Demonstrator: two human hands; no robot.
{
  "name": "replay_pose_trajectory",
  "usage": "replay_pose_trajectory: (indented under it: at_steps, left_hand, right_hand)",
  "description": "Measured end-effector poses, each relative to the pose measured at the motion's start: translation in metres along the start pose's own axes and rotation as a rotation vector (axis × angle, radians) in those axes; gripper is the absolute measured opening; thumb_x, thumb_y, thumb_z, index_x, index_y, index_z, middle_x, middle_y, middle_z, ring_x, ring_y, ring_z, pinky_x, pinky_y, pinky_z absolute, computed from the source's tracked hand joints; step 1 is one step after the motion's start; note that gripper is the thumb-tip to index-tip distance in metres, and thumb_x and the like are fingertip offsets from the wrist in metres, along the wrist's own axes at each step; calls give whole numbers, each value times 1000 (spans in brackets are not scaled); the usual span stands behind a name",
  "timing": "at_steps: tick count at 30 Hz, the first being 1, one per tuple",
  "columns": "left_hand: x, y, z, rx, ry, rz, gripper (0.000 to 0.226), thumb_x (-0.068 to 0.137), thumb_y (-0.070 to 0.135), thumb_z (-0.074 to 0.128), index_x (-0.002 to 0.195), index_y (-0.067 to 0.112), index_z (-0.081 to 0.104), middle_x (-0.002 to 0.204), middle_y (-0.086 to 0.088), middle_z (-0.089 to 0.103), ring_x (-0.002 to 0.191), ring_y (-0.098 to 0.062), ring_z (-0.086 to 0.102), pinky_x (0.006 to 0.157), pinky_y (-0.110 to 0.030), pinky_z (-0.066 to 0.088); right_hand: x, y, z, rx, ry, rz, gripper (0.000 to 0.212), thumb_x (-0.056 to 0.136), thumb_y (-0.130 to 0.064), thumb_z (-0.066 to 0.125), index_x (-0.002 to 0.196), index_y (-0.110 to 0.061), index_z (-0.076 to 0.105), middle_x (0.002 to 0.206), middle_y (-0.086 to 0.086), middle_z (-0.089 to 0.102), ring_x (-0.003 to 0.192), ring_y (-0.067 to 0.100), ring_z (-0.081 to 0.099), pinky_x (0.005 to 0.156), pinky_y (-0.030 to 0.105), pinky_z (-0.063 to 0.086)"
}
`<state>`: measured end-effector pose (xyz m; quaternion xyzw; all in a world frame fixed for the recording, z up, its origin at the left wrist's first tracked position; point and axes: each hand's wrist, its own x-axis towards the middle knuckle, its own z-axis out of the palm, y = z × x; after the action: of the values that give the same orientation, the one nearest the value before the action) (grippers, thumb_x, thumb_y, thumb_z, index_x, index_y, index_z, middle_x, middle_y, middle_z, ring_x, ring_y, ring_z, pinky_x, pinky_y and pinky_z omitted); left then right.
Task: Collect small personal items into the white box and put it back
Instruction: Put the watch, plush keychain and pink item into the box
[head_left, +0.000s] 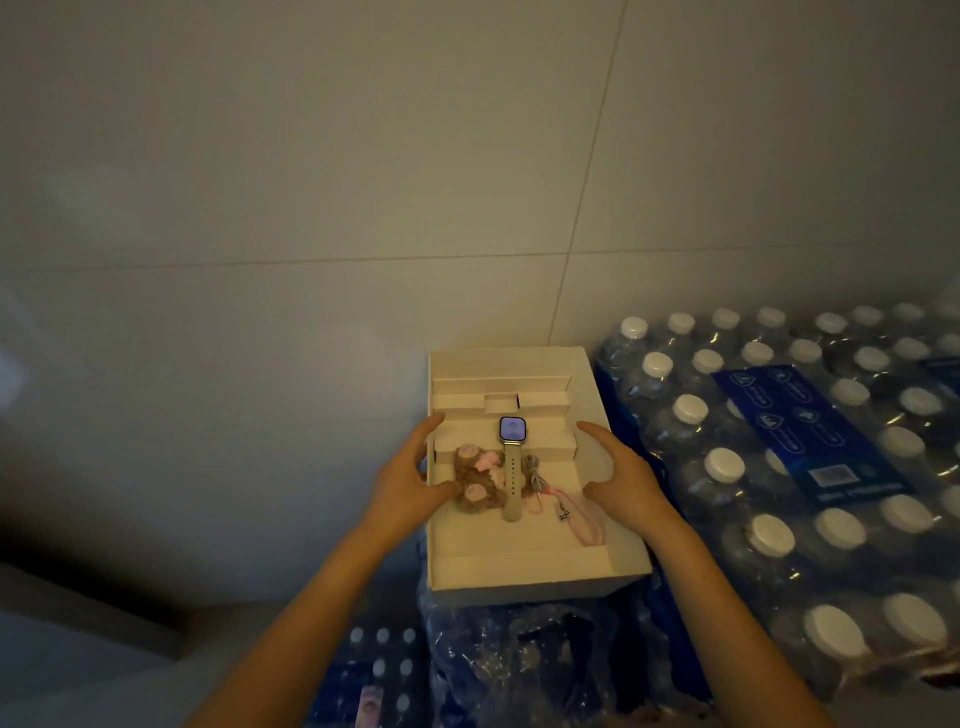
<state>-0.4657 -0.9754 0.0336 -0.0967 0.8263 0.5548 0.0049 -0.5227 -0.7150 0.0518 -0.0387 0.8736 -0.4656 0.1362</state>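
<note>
The white box (524, 582) lies open on a plastic-wrapped pack of bottles. Inside it are a smartwatch (511, 457) with a lit screen and pale strap, a brown plush charm (475, 480) with pink parts, and a pink lanyard (571, 512). My left hand (410, 475) curves over the box's left wall, thumb inside near the plush charm. My right hand (621, 475) curves over the right wall, fingers spread, thumb inside. Neither hand clearly grips anything.
Shrink-wrapped packs of water bottles (810, 467) with white caps fill the right side and lie under the box. More bottles (384, 670) sit lower left. A tiled wall (363, 182) rises straight behind the box. The light is dim.
</note>
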Motion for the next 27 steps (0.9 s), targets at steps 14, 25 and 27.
replay_pose_trajectory:
  at_steps: [14,25,27]
  left_hand:
    - [-57,6,-34,-135,187,-25,83,70,-11,71,131,39,44,117,-2,64,93,-12,67,71,-22,55]
    - [-221,-35,-110,-83,422,-54,81,71,1,76,128,46,40,118,11,61,98,4,62,70,-8,49]
    - [-263,-51,-125,-78,467,-88,82,71,2,76,126,49,39,115,16,61,97,5,62,70,-8,50]
  right_hand:
    - [-16,-29,11,17,-16,-208,91,74,18,54,141,-40,36,118,-18,50,89,-5,55,66,2,44]
    - [-104,-80,117,-65,-165,-403,86,77,9,63,140,-43,35,99,-15,61,82,3,60,71,20,55]
    - [-133,-87,148,-80,-203,-424,85,78,9,63,141,-40,36,101,-15,60,77,-1,58,63,12,51]
